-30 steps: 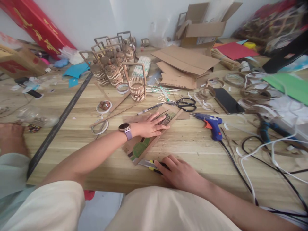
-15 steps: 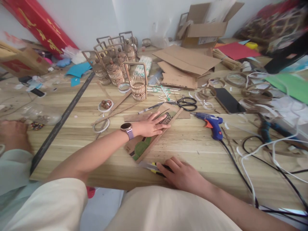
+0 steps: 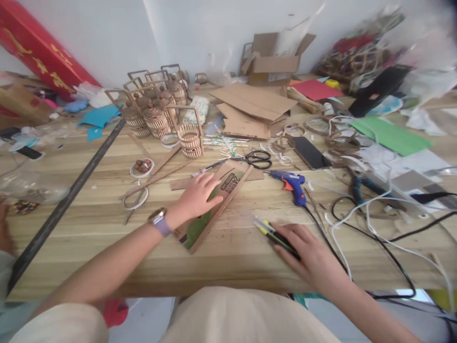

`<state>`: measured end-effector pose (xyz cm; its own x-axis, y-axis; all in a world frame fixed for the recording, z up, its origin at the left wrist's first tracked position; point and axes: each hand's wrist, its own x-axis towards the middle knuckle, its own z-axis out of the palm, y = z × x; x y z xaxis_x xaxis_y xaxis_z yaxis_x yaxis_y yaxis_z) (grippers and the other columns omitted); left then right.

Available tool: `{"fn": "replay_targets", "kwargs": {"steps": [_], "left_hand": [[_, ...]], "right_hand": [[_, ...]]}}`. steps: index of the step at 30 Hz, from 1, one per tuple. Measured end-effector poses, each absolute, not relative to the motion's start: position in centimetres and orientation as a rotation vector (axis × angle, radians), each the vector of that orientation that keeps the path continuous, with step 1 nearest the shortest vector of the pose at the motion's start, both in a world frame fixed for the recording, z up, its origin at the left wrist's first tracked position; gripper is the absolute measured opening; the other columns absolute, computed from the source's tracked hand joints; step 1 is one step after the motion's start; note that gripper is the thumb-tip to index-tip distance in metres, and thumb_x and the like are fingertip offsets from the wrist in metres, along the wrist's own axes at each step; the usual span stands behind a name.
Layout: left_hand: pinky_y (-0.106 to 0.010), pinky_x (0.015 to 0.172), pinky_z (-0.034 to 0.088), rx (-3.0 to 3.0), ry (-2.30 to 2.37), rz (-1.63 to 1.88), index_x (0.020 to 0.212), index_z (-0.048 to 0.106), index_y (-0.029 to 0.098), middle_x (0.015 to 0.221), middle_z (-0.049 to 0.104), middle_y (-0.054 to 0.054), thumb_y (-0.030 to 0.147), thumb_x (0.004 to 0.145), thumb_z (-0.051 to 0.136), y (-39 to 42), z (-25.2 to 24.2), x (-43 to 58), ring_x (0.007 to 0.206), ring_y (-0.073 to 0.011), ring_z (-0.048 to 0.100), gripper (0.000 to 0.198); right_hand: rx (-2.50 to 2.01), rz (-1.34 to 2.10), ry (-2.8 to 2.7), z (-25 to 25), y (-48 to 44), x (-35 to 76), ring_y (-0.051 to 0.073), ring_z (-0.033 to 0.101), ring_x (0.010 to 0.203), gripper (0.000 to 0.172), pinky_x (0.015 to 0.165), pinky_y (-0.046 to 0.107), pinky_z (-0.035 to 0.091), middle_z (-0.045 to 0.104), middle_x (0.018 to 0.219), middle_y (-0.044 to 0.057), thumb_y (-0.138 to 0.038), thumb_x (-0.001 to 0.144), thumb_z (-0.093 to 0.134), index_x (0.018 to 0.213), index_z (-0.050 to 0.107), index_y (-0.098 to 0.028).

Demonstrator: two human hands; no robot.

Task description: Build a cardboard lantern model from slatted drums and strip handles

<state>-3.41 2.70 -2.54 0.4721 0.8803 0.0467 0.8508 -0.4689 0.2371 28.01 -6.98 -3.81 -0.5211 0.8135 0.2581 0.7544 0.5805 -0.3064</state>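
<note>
My left hand [image 3: 200,196], with a watch on its wrist, is over the upper left side of a printed cardboard piece [image 3: 232,186], its fingers apart. Whether the palm presses on the cardboard I cannot tell. My right hand [image 3: 309,250] is closed around a black and yellow utility knife [image 3: 280,237], right of the cardboard. The knife's tip is smeared by motion and points left. Just beyond the cardboard lie black-handled scissors [image 3: 259,158] and a pen [image 3: 209,167]. A blue glue gun [image 3: 292,183] lies between the cardboard and a phone [image 3: 311,152].
Small slatted baskets with handles [image 3: 190,140] stand at the back left. Flat cardboard sheets [image 3: 255,101] and an open box [image 3: 273,64] are behind. White cords [image 3: 367,209] loop on the right. A dark strip [image 3: 67,205] crosses the table at left, near another person's arm [image 3: 4,231].
My right hand has moved right with the utility knife, away from the cardboard. My left hand has slid back toward the cardboard's left edge. The whole view has shifted too.
</note>
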Motion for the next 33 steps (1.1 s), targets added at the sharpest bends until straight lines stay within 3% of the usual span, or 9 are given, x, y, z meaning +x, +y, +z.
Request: {"fn": "replay_targets", "kwargs": {"steps": [3,7,12,17,21,24,26,29,33], "left_hand": [[-0.057,0.105,0.041,2.468,1.723,0.127,0.12,0.056,0.012,0.142,0.048,-0.025,0.058,0.081,0.065,-1.0,-2.6,-3.4,0.13,-0.0419,0.046,0.061],[-0.049,0.1,0.047,2.427,1.737,0.08,0.103,0.058,0.019,0.134,0.055,-0.016,0.035,0.078,0.073,-3.2,-2.5,-3.9,0.12,-0.0352,0.054,0.034],[-0.045,0.101,0.046,2.386,1.718,0.124,0.081,0.059,0.02,0.13,0.059,-0.012,0.015,0.081,0.061,-2.7,-1.7,-5.4,0.121,-0.0309,0.055,0.005],[-0.042,0.081,0.047,2.155,1.965,0.401,0.076,0.055,0.022,0.09,0.07,-0.008,0.022,0.086,0.053,-2.4,-0.5,-6.4,0.093,-0.0298,0.063,0.01],[-0.031,0.064,0.044,1.627,1.905,0.815,0.085,0.048,0.023,0.074,0.069,-0.001,0.039,0.092,0.045,-2.0,0.4,-5.2,0.066,-0.0203,0.062,0.017],[-0.025,0.058,0.04,1.362,1.495,0.91,0.085,0.048,0.022,0.062,0.064,0.002,0.052,0.087,0.053,-1.9,0.2,-2.6,0.059,-0.0157,0.058,0.03],[-0.021,0.048,0.031,1.229,1.313,0.862,0.086,0.049,0.021,0.058,0.061,0.004,0.06,0.082,0.059,-2.1,-0.3,-1.0,0.047,-0.0104,0.046,0.04],[-0.018,0.04,0.024,1.036,1.099,0.76,0.089,0.054,0.018,0.063,0.063,0.003,0.066,0.078,0.064,-2.3,-1.0,0.2,0.042,-0.0052,0.037,0.051],[-0.018,0.036,0.031,0.837,0.861,0.63,0.094,0.064,0.013,0.07,0.066,-0.002,0.061,0.068,0.078,-2.3,-1.9,-0.2,0.041,-0.0046,0.046,0.057]], "right_hand": [[-1.492,0.08,-2.255,-4.2,-5.6,28.3,0.028,0.064,0.1,0.038,0.086,0.042,0.054,0.065,0.104,0.011,-0.036,0.098,0.047,0.132,0.051,-0.02],[-1.636,-0.104,-2.169,-5.0,-2.5,26.5,0.03,0.063,0.095,0.035,0.082,0.042,0.052,0.065,0.099,0.013,-0.035,0.098,0.046,0.125,0.055,-0.014],[-1.837,-0.252,-2.141,-5.2,-0.3,25.2,0.032,0.061,0.095,0.036,0.08,0.043,0.049,0.064,0.107,0.017,-0.035,0.094,0.054,0.122,0.059,-0.013],[-1.467,-0.219,-2.106,-2.9,-0.3,23.8,0.032,0.059,0.096,0.029,0.083,0.045,0.048,0.066,0.105,0.017,-0.034,0.096,0.05,0.111,0.066,-0.014],[-1.207,0.232,-1.993,-0.8,0.4,20.6,0.024,0.06,0.08,0.024,0.074,0.039,0.048,0.067,0.084,0.01,-0.032,0.096,0.05,0.098,0.069,-0.018],[-1.139,1.054,-1.771,-0.3,1.3,17.8,0.016,0.05,0.056,0.029,0.053,0.029,0.04,0.057,0.064,0.0,-0.044,0.089,0.058,0.095,0.067,-0.018],[-1.071,1.485,-1.544,-0.6,1.7,16.6,0.011,0.038,0.047,0.037,0.046,0.025,0.03,0.047,0.054,-0.006,-0.055,0.082,0.064,0.085,0.063,-0.018],[-1.022,1.642,-1.373,-1.3,2.0,16.4,0.008,0.031,0.043,0.046,0.043,0.023,0.023,0.041,0.052,-0.008,-0.064,0.076,0.066,0.071,0.053,-0.02],[-1.033,1.577,-1.274,-1.8,2.6,17.6,0.006,0.03,0.045,0.047,0.044,0.022,0.02,0.041,0.053,-0.009,-0.064,0.076,0.066,0.07,0.05,-0.02]]}}
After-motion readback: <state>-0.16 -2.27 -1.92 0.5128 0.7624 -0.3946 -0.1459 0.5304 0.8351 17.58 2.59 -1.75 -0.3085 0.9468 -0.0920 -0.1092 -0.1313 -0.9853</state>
